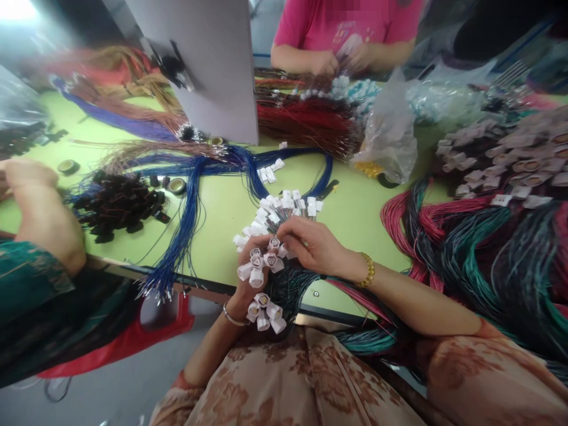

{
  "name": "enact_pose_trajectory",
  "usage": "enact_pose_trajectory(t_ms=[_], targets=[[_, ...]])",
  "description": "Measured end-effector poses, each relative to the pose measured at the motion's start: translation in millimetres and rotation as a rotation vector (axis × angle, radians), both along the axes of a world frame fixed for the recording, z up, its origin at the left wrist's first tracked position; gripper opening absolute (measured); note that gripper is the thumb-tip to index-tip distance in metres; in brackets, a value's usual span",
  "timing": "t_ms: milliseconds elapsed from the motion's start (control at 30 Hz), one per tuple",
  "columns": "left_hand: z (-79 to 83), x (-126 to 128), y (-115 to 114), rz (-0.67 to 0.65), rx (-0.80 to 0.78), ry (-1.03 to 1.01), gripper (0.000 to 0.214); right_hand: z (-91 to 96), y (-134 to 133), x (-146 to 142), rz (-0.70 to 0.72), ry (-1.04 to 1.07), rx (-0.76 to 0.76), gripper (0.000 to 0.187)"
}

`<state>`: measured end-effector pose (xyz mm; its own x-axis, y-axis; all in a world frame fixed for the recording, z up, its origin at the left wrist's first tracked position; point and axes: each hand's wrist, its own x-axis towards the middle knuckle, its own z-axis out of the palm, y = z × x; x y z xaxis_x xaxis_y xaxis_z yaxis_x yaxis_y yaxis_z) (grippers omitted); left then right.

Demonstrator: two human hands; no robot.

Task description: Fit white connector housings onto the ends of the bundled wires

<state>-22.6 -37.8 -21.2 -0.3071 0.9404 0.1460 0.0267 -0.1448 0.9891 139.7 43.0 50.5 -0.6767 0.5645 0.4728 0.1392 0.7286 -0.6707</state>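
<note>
My left hand [251,245] is closed around wires that end in white plastic connectors [256,276]; the connectors hide much of its palm and fingers. Thumb and fingers of my right hand [313,244] are pinched together at a white connector [274,244] in the same bunch, just above the left hand. More white connectors [290,201] fan out on the table behind both hands. Dark green and black wires [288,290] hang from the bunch toward my lap. A lower cluster of white connectors [266,313] rests by my left wrist.
Blue wires [190,213] and a heap of black connectors [122,204] lie left on the green table [222,222]. Pink, green and black wire bundles [470,236] fill the right side. A grey panel [213,71] stands behind. Co-workers' arms [39,207] show at left and across the table.
</note>
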Motion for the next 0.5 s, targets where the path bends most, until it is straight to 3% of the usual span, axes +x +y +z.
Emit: enact_pose_trajectory(t_ms=[167,400,500], targets=[[-8.7,-1.5,-1.7,-0.025,-0.002,-0.033,0.023,-9.5,-0.7,-4.1,0.012,0.025,-0.002,0.015],[-6.4,0.2,-2.8,-0.041,-0.091,-0.161,0.025,-10.6,22.7,8.4,-0.161,0.081,-0.481,0.009],[-7.5,-0.6,-3.6,-0.068,-0.113,-0.162,0.027,-10.8,35.6,21.7,-0.143,0.022,-0.537,0.012]])
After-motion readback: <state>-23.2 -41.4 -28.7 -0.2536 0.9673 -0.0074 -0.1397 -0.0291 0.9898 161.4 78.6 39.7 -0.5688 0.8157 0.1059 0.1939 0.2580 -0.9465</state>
